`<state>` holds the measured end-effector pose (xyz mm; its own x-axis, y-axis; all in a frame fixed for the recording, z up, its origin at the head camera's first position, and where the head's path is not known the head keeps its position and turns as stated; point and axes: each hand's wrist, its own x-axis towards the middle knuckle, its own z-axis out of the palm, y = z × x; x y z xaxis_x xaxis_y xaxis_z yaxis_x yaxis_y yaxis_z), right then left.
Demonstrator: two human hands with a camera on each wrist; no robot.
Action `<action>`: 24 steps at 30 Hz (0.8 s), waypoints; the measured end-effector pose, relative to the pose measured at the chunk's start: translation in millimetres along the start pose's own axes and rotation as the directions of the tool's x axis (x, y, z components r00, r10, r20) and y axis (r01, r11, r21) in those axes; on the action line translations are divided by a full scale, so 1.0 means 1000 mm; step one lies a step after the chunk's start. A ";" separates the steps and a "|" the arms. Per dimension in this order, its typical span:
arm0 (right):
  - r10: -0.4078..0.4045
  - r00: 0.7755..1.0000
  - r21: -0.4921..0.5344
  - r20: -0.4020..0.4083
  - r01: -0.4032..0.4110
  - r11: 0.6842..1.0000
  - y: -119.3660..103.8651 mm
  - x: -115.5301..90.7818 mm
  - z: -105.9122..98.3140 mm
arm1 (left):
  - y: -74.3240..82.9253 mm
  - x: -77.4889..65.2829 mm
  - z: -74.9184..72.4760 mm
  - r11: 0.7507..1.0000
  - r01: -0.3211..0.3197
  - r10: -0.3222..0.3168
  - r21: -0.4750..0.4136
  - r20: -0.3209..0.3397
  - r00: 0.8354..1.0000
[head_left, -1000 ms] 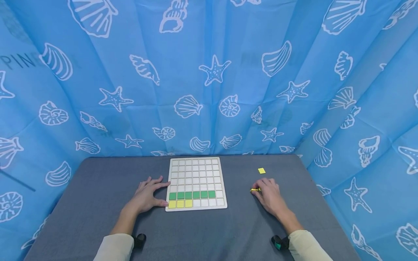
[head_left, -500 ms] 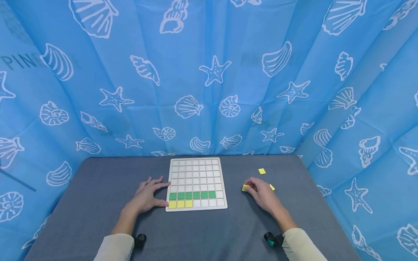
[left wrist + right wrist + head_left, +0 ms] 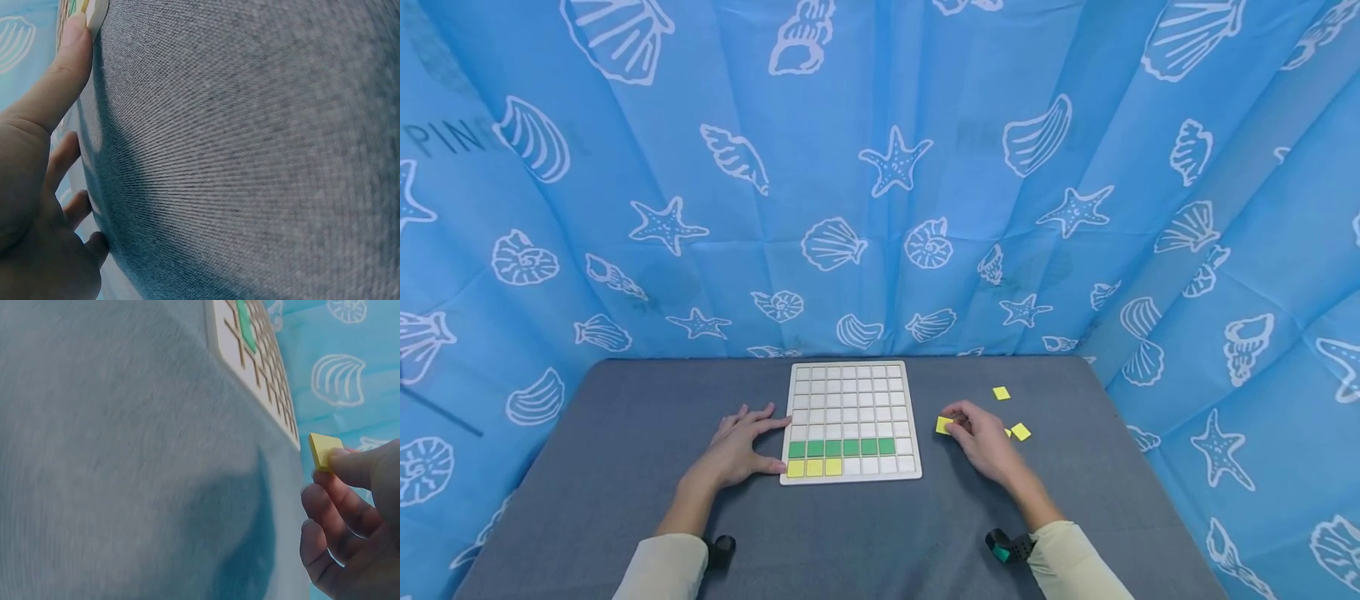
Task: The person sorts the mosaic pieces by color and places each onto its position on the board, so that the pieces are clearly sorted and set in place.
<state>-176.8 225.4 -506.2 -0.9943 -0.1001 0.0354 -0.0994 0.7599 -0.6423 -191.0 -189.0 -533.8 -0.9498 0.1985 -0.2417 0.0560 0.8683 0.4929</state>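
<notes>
A white grid board (image 3: pixel 850 422) lies on the grey table, with a row of green tiles (image 3: pixel 851 448) above three yellow tiles (image 3: pixel 814 468) in its bottom row. My left hand (image 3: pixel 734 451) rests at the board's left edge with fingers spread; the thumb (image 3: pixel 74 53) touches the board's corner in the left wrist view. To the right of the board, my right hand (image 3: pixel 983 442) pinches a yellow square tile (image 3: pixel 324 450) between thumb and index finger, held above the cloth. The other fingers of that hand curl loosely below the tile.
One loose yellow tile (image 3: pixel 1002 392) lies behind my right hand, and another (image 3: pixel 1020 432) lies to its right, with part of a further one showing beside the hand. The grey cloth-covered table (image 3: pixel 880 542) ends at a blue shell-patterned curtain (image 3: pixel 880 292).
My right hand has moved left toward the board with the pinched yellow tile, uncovering yellow tiles on the table behind it. The left hand and board have stayed in place.
</notes>
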 end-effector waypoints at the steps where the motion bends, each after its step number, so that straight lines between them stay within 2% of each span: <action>1: 0.002 1.000 0.014 0.000 -0.002 1.000 -0.002 0.000 0.001 | 0.000 0.000 0.000 1.000 0.001 -0.001 -0.001 0.001 1.000; 7: -0.018 1.000 0.074 -0.006 0.019 0.997 -0.012 0.000 0.009 | 0.000 0.001 -0.001 1.000 -0.008 0.008 0.003 0.005 1.000; 16: -0.030 0.999 0.105 0.027 0.027 0.994 -0.029 -0.003 0.025 | 0.000 0.001 -0.002 1.000 -0.017 0.017 0.000 0.008 1.000; 24: -0.084 0.990 0.163 0.111 0.065 0.984 -0.045 -0.005 0.042 | 0.000 0.000 -0.001 1.000 -0.017 0.017 -0.001 0.001 1.000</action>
<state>-166.2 164.4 -509.9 -0.9723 -0.2337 0.0042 -0.1564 0.6369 -0.7549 -190.8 -189.3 -532.5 -0.9483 0.2139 -0.2343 0.0718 0.8642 0.4979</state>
